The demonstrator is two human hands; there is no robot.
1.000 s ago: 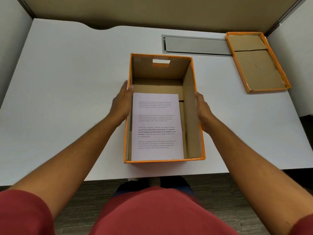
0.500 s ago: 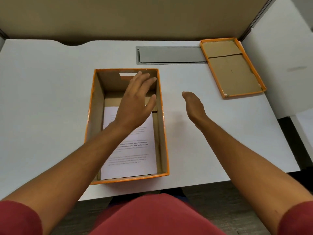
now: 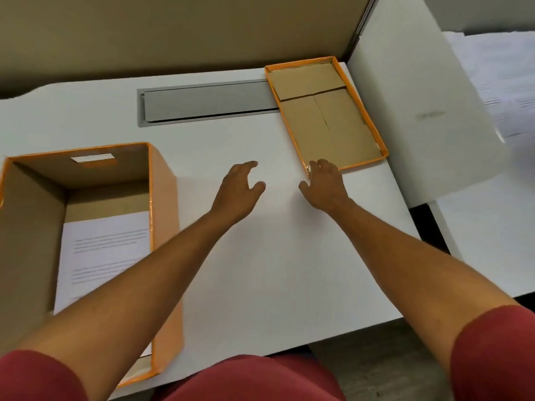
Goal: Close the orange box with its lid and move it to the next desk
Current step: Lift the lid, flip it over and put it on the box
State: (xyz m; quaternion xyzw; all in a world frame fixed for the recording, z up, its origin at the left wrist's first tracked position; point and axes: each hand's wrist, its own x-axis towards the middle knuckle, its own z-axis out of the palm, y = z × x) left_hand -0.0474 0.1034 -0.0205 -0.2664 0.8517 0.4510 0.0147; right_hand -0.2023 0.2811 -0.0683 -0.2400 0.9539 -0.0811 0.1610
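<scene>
The open orange box (image 3: 86,241) sits at nine o'clock, its lid (image 3: 327,114), inside up, at one o'clock.

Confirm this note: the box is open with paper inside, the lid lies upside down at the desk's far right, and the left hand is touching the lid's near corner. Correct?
One error: the right hand touches the lid at its near corner. The left hand hovers over the bare desk, as the head view shows. The box is open with paper inside.
</scene>
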